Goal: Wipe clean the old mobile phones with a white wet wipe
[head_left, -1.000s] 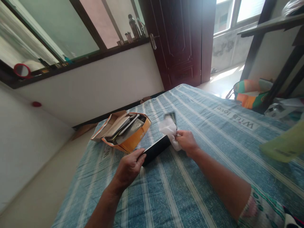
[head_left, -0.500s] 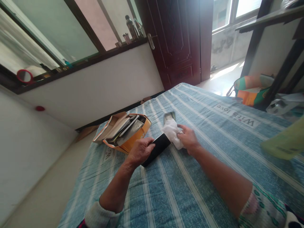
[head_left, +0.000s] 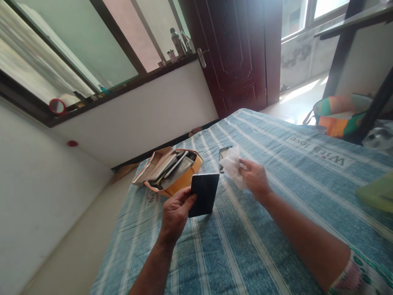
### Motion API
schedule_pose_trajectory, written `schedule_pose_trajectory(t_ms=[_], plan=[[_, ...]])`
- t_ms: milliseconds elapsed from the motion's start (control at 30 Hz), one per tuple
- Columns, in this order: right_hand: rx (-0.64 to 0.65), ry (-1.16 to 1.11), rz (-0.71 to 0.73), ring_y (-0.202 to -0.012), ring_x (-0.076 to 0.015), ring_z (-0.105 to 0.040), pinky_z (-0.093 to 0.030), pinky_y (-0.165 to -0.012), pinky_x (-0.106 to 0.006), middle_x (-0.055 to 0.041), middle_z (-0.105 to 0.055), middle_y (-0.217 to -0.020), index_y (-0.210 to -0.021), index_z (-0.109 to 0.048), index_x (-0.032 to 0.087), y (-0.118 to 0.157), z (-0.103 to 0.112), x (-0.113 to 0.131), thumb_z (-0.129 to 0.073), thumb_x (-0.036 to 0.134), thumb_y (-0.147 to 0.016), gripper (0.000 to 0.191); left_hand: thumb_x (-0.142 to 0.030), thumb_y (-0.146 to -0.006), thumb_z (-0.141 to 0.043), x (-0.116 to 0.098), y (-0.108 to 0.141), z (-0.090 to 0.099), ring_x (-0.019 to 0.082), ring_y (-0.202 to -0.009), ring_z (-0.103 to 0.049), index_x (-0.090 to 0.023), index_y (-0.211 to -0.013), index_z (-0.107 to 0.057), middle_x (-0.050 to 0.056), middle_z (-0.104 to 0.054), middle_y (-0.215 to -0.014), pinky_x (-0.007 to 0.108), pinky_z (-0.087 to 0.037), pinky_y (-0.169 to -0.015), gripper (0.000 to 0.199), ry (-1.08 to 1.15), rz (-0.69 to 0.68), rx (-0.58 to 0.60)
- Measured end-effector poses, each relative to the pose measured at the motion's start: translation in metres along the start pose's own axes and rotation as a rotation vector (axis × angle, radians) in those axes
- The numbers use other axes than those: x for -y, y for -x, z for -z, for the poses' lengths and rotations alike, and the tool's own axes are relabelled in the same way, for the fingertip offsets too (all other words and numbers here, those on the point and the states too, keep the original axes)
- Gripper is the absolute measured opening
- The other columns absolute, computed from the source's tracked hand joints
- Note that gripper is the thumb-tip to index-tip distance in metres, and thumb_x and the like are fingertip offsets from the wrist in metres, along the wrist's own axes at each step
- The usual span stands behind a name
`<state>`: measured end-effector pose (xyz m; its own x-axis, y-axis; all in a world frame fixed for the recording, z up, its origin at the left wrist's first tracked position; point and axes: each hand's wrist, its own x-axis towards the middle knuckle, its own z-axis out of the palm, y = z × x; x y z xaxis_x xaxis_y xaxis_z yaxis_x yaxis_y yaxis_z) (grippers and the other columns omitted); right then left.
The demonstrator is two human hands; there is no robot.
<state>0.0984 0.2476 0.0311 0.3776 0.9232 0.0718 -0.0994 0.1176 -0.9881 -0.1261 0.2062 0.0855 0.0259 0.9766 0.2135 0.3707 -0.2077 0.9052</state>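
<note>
My left hand [head_left: 178, 209] grips a flat black tablet [head_left: 204, 194] by its left edge, thumb on the dark face. The tablet is tilted up over the bed, with a pale strip along its top edge. In my right hand [head_left: 256, 178] is a thin, crumpled white tissue [head_left: 231, 167], pinched between the fingers. The tissue is apart from the tablet, to its upper right. Just beyond it lies a small flat dark-edged object [head_left: 221, 157], partly covered by the tissue; its kind is unclear.
An open orange-and-brown cardboard box [head_left: 181, 180] packed with flat items stands on the bed [head_left: 245, 246], beyond my left hand. A yellow-green translucent object [head_left: 376, 190] is at the right. Bags [head_left: 337, 121] lie beyond the bed; a dark red door [head_left: 236, 61] stands behind.
My left hand has lifted the tablet from lying low over the bed to a more upright tilt. The tissue has loosened and spread in my right hand. The view has shifted slightly left.
</note>
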Motion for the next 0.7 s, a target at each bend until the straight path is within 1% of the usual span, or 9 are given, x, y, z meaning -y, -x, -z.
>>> schedule_pose_trajectory(t_ms=[100, 167, 267, 367, 433, 500, 533, 600, 700], plan=[[0.020, 0.064, 0.152, -0.098, -0.0243, -0.065, -0.050, -0.088, -0.039, -0.0058, -0.072, -0.104, -0.105, -0.072, 0.017, 0.008, -0.006, 0.001, -0.053, 0.020, -0.077, 0.034, -0.038, -0.073, -0.070, -0.002, 0.005, 0.003, 0.024, -0.091, -0.069, -0.013, -0.099, -0.069, 0.007, -0.074, -0.096, 0.036, -0.055, -0.086, 0.036, -0.032, -0.016, 0.015], [0.030, 0.095, 0.270, -0.097, -0.0231, -0.065, -0.050, -0.089, -0.038, -0.0055, -0.072, -0.102, -0.103, -0.072, 0.019, 0.016, -0.010, 0.002, -0.051, 0.019, -0.080, 0.031, -0.037, -0.075, -0.069, -0.004, 0.008, 0.004, 0.023, -0.091, -0.069, -0.014, -0.099, -0.069, 0.007, -0.074, -0.096, 0.035, -0.055, -0.085, 0.034, -0.065, -0.033, 0.034], [0.070, 0.155, 0.506, -0.093, -0.0197, -0.066, -0.053, -0.082, -0.033, -0.0077, -0.070, -0.101, -0.109, -0.069, 0.017, 0.029, -0.013, 0.007, -0.045, 0.017, -0.087, 0.032, -0.037, -0.078, -0.065, -0.005, 0.013, 0.002, 0.022, -0.088, -0.069, -0.014, -0.100, -0.069, 0.006, -0.074, -0.097, 0.032, -0.056, -0.082, 0.032, -0.127, -0.060, 0.057], [0.129, 0.281, 0.753, -0.093, -0.0174, -0.065, -0.054, -0.080, -0.030, -0.0099, -0.067, -0.106, -0.117, -0.065, 0.017, 0.041, -0.011, 0.014, -0.038, 0.012, -0.092, 0.037, -0.034, -0.080, -0.062, -0.007, 0.018, -0.003, 0.020, -0.083, -0.069, -0.016, -0.100, -0.069, 0.004, -0.074, -0.094, 0.029, -0.055, -0.079, 0.027, -0.217, -0.104, 0.074], [0.157, 0.404, 0.917, -0.098, -0.0184, -0.064, -0.054, -0.084, -0.031, -0.0115, -0.066, -0.111, -0.117, -0.065, 0.016, 0.046, -0.009, 0.018, -0.035, 0.011, -0.094, 0.037, -0.032, -0.081, -0.061, -0.009, 0.020, -0.007, 0.019, -0.080, -0.069, -0.018, -0.098, -0.069, 0.003, -0.074, -0.090, 0.027, -0.055, -0.076, 0.024, -0.291, -0.144, 0.069], [0.172, 0.517, 1.048, -0.104, -0.0201, -0.062, -0.051, -0.091, -0.034, -0.0129, -0.065, -0.113, -0.116, -0.065, 0.015, 0.047, -0.008, 0.019, -0.035, 0.011, -0.095, 0.037, -0.032, -0.082, -0.060, -0.011, 0.022, -0.010, 0.018, -0.076, -0.069, -0.018, -0.098, -0.070, 0.002, -0.074, -0.086, 0.026, -0.055, -0.074, 0.023, -0.352, -0.177, 0.055], [0.174, 0.563, 1.078, -0.106, -0.0208, -0.061, -0.049, -0.093, -0.034, -0.0137, -0.065, -0.114, -0.116, -0.064, 0.013, 0.047, -0.008, 0.018, -0.035, 0.011, -0.095, 0.036, -0.031, -0.082, -0.059, -0.012, 0.022, -0.011, 0.018, -0.075, -0.068, -0.018, -0.098, -0.070, 0.002, -0.074, -0.086, 0.026, -0.054, -0.073, 0.023, -0.374, -0.187, 0.045], [0.198, 0.641, 1.037, -0.101, -0.0206, -0.063, -0.050, -0.090, -0.033, -0.0144, -0.066, -0.111, -0.117, -0.064, 0.011, 0.044, -0.009, 0.013, -0.035, 0.009, -0.094, 0.037, -0.031, -0.082, -0.059, -0.011, 0.022, -0.011, 0.018, -0.076, -0.068, -0.018, -0.097, -0.070, 0.002, -0.074, -0.087, 0.025, -0.053, -0.073, 0.023, -0.408, -0.190, 0.026], [0.272, 0.671, 0.789, -0.082, -0.0182, -0.066, -0.052, -0.073, -0.027, -0.0113, -0.070, -0.095, -0.110, -0.067, 0.011, 0.036, -0.009, 0.001, -0.039, 0.005, -0.089, 0.036, -0.031, -0.078, -0.063, -0.005, 0.020, -0.008, 0.018, -0.077, -0.068, -0.018, -0.093, -0.071, 0.002, -0.074, -0.086, 0.025, -0.052, -0.073, 0.022, -0.397, -0.140, -0.039]])
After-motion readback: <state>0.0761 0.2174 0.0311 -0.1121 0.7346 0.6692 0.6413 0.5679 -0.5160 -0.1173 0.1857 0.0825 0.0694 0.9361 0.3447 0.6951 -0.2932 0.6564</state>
